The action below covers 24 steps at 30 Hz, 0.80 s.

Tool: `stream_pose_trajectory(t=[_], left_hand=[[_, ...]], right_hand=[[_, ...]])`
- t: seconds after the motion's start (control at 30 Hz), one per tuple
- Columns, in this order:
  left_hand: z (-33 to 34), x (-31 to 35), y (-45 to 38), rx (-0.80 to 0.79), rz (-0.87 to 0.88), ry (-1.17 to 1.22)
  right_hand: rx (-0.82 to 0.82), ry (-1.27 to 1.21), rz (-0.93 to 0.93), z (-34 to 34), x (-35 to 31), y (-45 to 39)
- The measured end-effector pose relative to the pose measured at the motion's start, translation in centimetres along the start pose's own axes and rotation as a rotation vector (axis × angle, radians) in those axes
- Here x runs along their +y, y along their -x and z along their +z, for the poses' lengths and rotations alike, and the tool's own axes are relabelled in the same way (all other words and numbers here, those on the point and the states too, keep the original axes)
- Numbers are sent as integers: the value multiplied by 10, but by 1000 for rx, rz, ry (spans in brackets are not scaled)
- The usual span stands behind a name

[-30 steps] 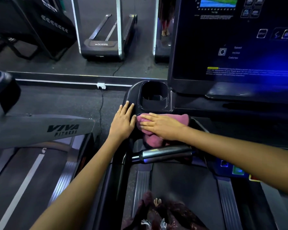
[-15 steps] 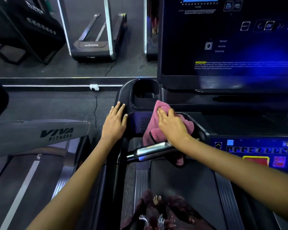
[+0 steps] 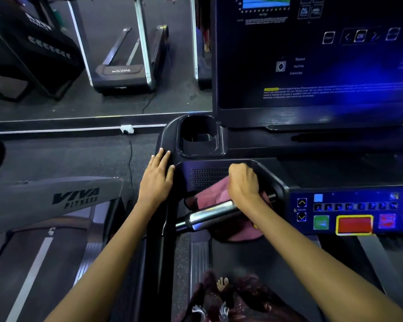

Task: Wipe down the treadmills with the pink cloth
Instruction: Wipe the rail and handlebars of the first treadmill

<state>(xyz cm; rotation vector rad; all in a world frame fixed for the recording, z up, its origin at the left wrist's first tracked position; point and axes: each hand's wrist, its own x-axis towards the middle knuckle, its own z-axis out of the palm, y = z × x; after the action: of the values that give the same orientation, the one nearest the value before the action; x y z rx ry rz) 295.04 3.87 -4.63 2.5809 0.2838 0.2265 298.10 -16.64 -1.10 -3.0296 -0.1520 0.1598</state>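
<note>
Pink terry wiping cloth (image 3: 215, 194): bunched in the curled fingers of the right hand (image 3: 243, 182), pressed into the black plastic console recess (image 3: 209, 175) behind the chrome handlebar grip (image 3: 211, 214), evidently to scrub it. Left hand (image 3: 157, 177): flat, fingers straight, resting on the console's edge, probably as a brace.

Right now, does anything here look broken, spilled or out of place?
Nothing stands out. The right hand grips the pink cloth against the treadmill console, above the chrome handlebar. The left hand rests flat on the console's edge. The cup holder looks intact.
</note>
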Motion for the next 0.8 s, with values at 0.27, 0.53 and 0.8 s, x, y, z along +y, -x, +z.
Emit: stream_pose_trajectory(t=[0.27,0.53,0.8], left_hand=[[2,2,0,-4,-8,8],[2,2,-2,8,-14,39],[0,3,0,-14,-25,53]], right_hand=[[21,10,94,-1,4,-5],[88,-103,-237,-11,-40,7],[72,-120,-445,-16,-85,8]])
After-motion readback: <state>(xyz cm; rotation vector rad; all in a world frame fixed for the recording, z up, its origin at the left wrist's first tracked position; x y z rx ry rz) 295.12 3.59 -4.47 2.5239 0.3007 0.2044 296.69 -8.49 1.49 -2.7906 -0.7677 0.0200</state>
